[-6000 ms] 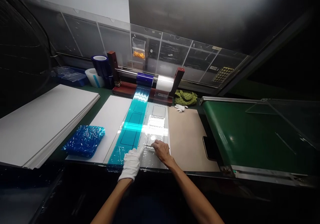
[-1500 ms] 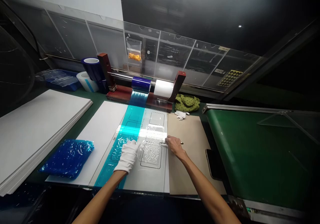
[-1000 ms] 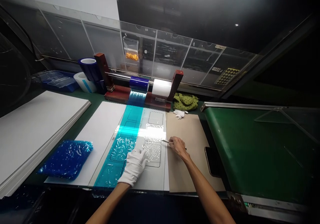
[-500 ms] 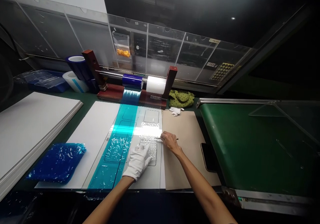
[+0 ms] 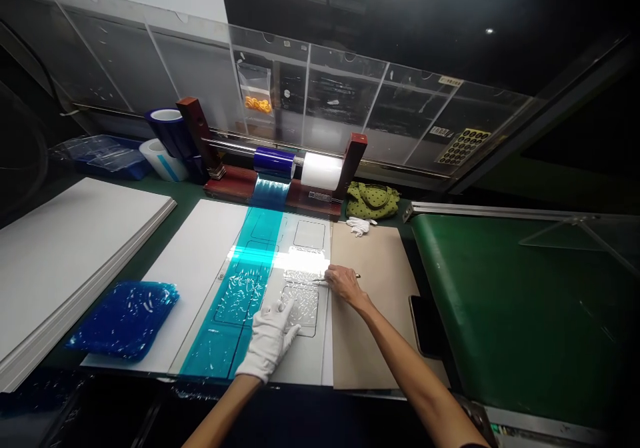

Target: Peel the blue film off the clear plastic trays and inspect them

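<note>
**Gloved hand pressed wrinkled film while bare hand pinched a slim tool**

The person's left hand [image 5: 269,341], in a white cotton glove, lay open on the wrinkled clear plastic film [image 5: 301,307] covering a long, pale, translucent panel [image 5: 310,235] marked with rounded rectangular outlines. The bare right hand [image 5: 345,286] pinched a slim pen-like tool [image 5: 357,276] at the panel's right edge. The hands were apart but close together. Pressing the film flat near the tool was a sound way to keep it from creeping during fine work.

Left of the panel, a glossy teal film strip [image 5: 235,301] ran alongside, beyond a smooth white board [image 5: 195,268] and a crumpled blue film bundle [image 5: 123,321]. Behind the panel stood a dark red wooden rack holding a blue film roll [image 5: 273,162] and a white film roll [image 5: 321,171]. Right of it lay a tan cardboard sheet [image 5: 380,261], then a black phone [image 5: 425,325] and a green conveyor belt [image 5: 500,315].
</note>
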A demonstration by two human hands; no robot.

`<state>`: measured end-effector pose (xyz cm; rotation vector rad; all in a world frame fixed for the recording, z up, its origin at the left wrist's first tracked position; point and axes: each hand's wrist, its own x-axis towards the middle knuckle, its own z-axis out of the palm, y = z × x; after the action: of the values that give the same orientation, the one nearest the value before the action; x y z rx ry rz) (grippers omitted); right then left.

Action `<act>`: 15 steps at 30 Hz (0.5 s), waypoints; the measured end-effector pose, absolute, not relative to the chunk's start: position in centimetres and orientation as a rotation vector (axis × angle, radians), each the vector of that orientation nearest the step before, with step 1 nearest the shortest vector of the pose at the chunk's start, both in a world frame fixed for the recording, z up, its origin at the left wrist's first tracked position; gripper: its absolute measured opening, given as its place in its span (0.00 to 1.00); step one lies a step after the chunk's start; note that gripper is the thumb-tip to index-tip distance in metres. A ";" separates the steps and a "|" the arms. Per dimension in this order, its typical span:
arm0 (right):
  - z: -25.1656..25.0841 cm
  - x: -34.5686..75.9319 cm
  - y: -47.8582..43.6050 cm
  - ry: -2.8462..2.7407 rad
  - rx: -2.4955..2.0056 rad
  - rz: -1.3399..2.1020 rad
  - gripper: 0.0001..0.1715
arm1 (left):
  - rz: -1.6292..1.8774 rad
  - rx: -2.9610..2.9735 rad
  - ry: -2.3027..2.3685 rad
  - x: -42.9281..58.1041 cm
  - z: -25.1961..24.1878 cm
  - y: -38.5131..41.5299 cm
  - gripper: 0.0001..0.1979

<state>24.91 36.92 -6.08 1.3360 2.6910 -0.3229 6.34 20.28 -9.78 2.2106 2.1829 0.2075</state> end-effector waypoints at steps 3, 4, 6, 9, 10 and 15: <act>-5.9 26.3 37.2 2.635 1.389 -0.312 0.14 | 0.247 2.232 2.200 6.1 -9.9 20.4 0.26; -5.8 26.7 37.3 2.612 1.410 -0.314 0.14 | 0.247 2.232 2.203 6.1 -9.8 20.5 0.27; -5.5 27.5 37.4 2.568 1.461 -0.330 0.15 | 0.235 2.237 2.199 6.1 -9.5 20.7 0.27; -5.0 28.5 36.6 2.509 1.563 -0.387 0.15 | 0.214 2.259 2.204 6.2 -9.2 20.8 0.30; -4.9 28.9 36.0 2.486 1.599 -0.419 0.14 | 0.189 2.260 2.209 6.2 -9.1 20.8 0.31; -5.4 30.1 31.3 2.324 1.728 -0.656 0.10 | 0.068 2.253 2.185 6.1 -9.4 20.0 0.32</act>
<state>30.06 31.34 -5.35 1.7284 2.3243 -0.6557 6.10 20.00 -9.44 2.2535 2.1853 0.0685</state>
